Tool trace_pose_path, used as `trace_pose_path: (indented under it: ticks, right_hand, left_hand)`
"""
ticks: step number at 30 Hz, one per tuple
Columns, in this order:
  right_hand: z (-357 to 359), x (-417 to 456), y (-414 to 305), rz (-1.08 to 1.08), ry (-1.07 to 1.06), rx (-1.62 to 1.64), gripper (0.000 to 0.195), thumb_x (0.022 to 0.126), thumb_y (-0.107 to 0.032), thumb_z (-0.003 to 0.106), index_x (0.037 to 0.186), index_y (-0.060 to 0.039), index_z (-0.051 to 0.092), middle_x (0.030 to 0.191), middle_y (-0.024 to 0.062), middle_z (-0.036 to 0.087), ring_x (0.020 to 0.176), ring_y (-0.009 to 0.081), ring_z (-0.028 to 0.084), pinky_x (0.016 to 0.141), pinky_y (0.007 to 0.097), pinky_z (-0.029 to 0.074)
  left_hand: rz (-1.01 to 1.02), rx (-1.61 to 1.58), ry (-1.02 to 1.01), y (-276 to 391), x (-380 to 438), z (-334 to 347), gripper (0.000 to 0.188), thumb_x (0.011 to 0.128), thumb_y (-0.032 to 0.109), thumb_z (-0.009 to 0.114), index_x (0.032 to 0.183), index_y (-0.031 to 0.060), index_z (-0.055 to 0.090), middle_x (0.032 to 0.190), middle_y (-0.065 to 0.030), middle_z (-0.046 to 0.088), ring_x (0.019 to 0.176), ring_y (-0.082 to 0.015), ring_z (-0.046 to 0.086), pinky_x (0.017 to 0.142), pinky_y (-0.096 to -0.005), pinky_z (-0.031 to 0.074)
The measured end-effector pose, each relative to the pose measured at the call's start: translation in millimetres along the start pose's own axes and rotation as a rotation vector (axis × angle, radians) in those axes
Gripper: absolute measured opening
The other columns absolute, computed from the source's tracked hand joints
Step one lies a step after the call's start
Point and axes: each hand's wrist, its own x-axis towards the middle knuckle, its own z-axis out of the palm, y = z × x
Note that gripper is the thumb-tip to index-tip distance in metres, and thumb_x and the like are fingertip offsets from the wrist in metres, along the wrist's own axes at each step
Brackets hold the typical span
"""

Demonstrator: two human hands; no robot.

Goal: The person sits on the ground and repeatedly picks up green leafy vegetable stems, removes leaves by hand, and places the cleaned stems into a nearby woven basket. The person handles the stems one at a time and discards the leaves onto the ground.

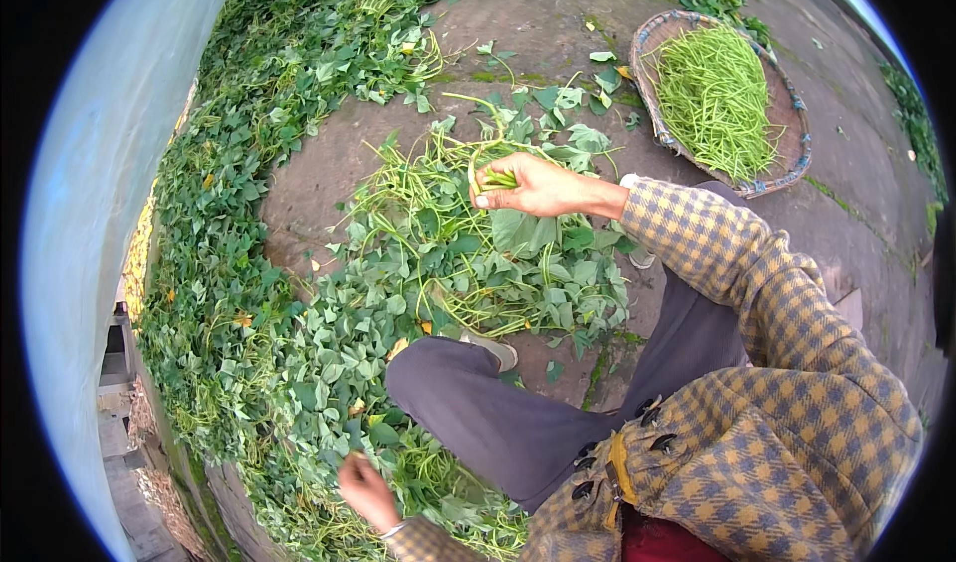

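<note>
My right hand is closed around a small bunch of short green stems, above a heap of leafy vines that look like sweet potato. A thicker curved green stem stands up beside its fingertips. Down at the lower left, my left hand is over the leaf pile next to my knee. Its fingers are curled and blurred, and a dark leaf lies right at their tips; whether they grip it is unclear.
A round woven tray with a taped rim holds a mound of stripped green stems at the upper right. A long bank of leafy vines runs down the left, beside a translucent plastic sheet. Mossy cracks cross the concrete floor.
</note>
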Motion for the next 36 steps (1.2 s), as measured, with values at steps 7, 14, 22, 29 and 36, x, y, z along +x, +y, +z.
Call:
trace_pose_path:
  ticks: [7, 14, 22, 29, 36]
  right_hand:
    - [11, -21, -14, -0.179, -0.102, -0.183, 0.017, 0.086, -0.017, 0.064, 0.097, -0.0044, 0.062, 0.077, 0.0041, 0.064, 0.068, 0.0114, 0.057, 0.066, 0.0290, 0.046]
    - [17, -35, -29, -0.297, -0.179, -0.505, 0.018, 0.085, -0.022, 0.063, 0.096, -0.0078, 0.061, 0.071, 0.0107, 0.061, 0.062, 0.0288, 0.058, 0.054, 0.0377, 0.041]
    - [19, -39, -28, -0.468, -0.251, -0.575, 0.020, 0.080, -0.016, 0.064, 0.092, -0.0025, 0.057, 0.071, 0.0148, 0.060, 0.068, 0.0353, 0.058, 0.056, 0.0417, 0.043]
    - [5, -32, -14, -0.255, -0.107, -0.100, 0.029, 0.084, -0.026, 0.065, 0.090, 0.0001, 0.055, 0.065, 0.0103, 0.054, 0.059, 0.0193, 0.051, 0.056, 0.0363, 0.041]
    - [13, -27, -18, -0.080, -0.296, 0.151, 0.026, 0.093, -0.028, 0.055, 0.100, -0.0021, 0.055, 0.079, -0.0017, 0.053, 0.075, 0.0068, 0.045, 0.066, 0.0246, 0.041]
  left_hand:
    - [-0.120, 0.406, -0.297, -39, -86, 87, 0.053, 0.080, 0.030, 0.063, 0.125, 0.0035, 0.052, 0.114, -0.0180, 0.054, 0.110, -0.0325, 0.049, 0.092, -0.0482, 0.037]
    - [0.365, -0.151, 0.132, 111, -5, 14, 0.025, 0.087, 0.015, 0.057, 0.103, -0.0030, 0.063, 0.094, -0.0150, 0.062, 0.087, -0.0255, 0.057, 0.074, -0.0351, 0.047]
    - [0.260, -1.071, -0.550, 289, 39, 70, 0.024, 0.088, 0.017, 0.064, 0.102, -0.0024, 0.061, 0.079, -0.0020, 0.061, 0.064, -0.0073, 0.053, 0.058, -0.0202, 0.044]
    - [0.099, -1.386, -0.575, 292, 45, 82, 0.015, 0.094, 0.017, 0.054, 0.092, 0.0017, 0.055, 0.093, -0.0100, 0.063, 0.067, -0.0104, 0.058, 0.058, -0.0221, 0.047]
    - [0.157, -1.444, -0.583, 282, 43, 73, 0.011, 0.094, 0.014, 0.052, 0.092, 0.0037, 0.049, 0.091, -0.0093, 0.061, 0.066, -0.0111, 0.058, 0.058, -0.0225, 0.047]
